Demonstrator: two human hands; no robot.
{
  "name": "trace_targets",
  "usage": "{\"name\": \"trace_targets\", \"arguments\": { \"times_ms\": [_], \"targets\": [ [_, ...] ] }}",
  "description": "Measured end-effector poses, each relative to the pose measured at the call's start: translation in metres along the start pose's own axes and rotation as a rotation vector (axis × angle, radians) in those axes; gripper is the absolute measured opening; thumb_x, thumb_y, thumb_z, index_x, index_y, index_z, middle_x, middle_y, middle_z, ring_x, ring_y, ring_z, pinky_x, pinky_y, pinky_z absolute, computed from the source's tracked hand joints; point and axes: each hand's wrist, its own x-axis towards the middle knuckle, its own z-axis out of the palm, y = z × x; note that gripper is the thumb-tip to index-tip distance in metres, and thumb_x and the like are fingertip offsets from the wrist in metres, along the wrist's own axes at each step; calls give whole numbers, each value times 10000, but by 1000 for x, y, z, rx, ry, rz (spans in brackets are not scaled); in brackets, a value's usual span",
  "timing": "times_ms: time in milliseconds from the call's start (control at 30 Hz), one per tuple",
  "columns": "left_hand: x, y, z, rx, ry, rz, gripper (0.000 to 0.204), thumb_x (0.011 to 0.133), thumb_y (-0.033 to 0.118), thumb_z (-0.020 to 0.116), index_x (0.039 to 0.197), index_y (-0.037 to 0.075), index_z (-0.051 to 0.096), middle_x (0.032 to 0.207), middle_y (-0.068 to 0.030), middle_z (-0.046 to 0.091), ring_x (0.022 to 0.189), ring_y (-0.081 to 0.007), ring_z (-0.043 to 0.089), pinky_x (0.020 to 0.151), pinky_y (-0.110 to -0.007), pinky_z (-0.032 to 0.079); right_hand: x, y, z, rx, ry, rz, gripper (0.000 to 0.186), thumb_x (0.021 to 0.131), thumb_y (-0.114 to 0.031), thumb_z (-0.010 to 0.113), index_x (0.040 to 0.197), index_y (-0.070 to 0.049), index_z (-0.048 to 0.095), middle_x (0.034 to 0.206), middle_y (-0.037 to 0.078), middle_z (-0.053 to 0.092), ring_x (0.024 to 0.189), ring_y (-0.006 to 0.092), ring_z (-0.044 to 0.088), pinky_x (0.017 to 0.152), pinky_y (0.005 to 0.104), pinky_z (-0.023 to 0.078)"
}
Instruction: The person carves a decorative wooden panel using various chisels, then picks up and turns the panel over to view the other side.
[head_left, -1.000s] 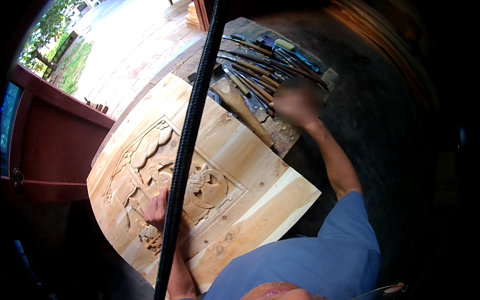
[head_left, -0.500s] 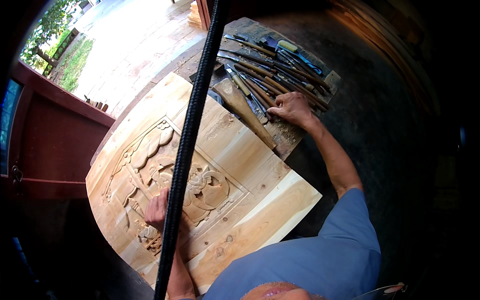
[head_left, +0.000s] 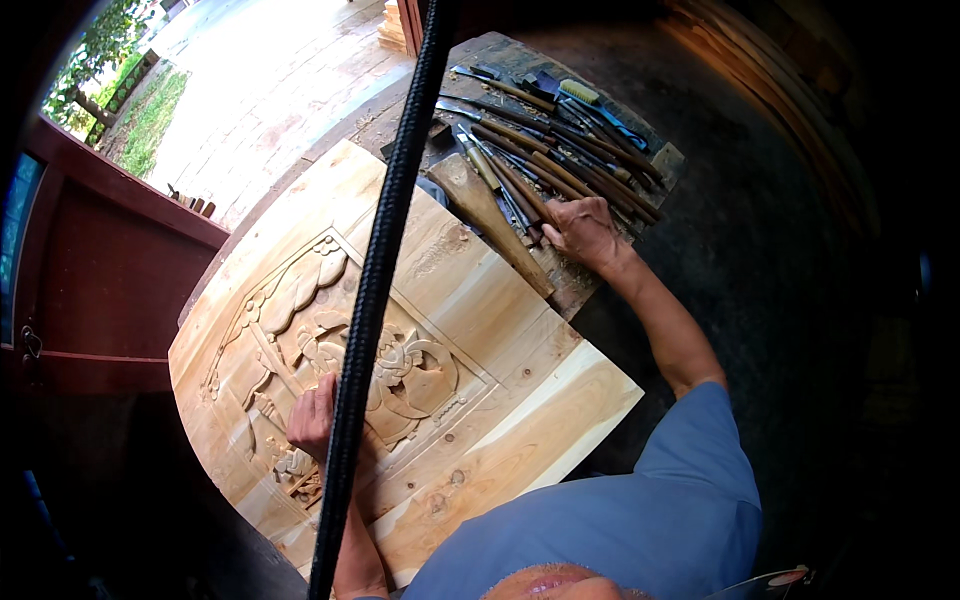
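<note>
A pale wooden panel (head_left: 520, 400) with relief carving (head_left: 415, 375) lies in front of me. My left hand (head_left: 312, 420) rests on the carved part with its fingers curled in; whether it holds anything is hidden. At the far right, my right hand (head_left: 585, 235) is at the near end of a pile of carving chisels (head_left: 560, 140). Its thumb and fingers close on the wooden handle of one chisel (head_left: 525, 195). Beside that hand, between the chisels and the panel, lies a wooden mallet (head_left: 490, 220).
The worn workbench (head_left: 470, 55) carries wood shavings and a yellow-bristled brush (head_left: 578, 92) behind the chisels. A dark red wooden door (head_left: 120, 270) stands at the left. A black cable (head_left: 385, 240) crosses the view and covers part of the panel.
My right hand has shifted slightly nearer, and its fingers have closed round a chisel handle, which has moved a little among the others. The left hand stays almost in place.
</note>
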Motion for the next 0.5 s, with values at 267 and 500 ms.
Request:
{"name": "trace_targets", "arguments": {
  "times_ms": [267, 500],
  "targets": [
    [-3, -4, 2, 10, 6, 16, 151, 909, 48, 823, 1051, 90, 794, 764, -95, 660, 647, -299, 636, 600, -426, 486, 8, -12, -6, 42, -25, 19, 278, 860, -285, 844, 814, -54, 697, 776, 189, 736, 793, 405, 756, 731, 503, 594],
    [-4, -6, 3, 13, -6, 7, 154, 902, 45, 824, 1048, 85, 795, 764, -100, 663, 645, -299, 638, 602, -424, 491, 14, -12, 4, 5, 32, 11, 254, 910, -289, 806, 821, -82, 690, 758, 194, 738, 761, 403, 761, 716, 519, 590]
  ]
}}
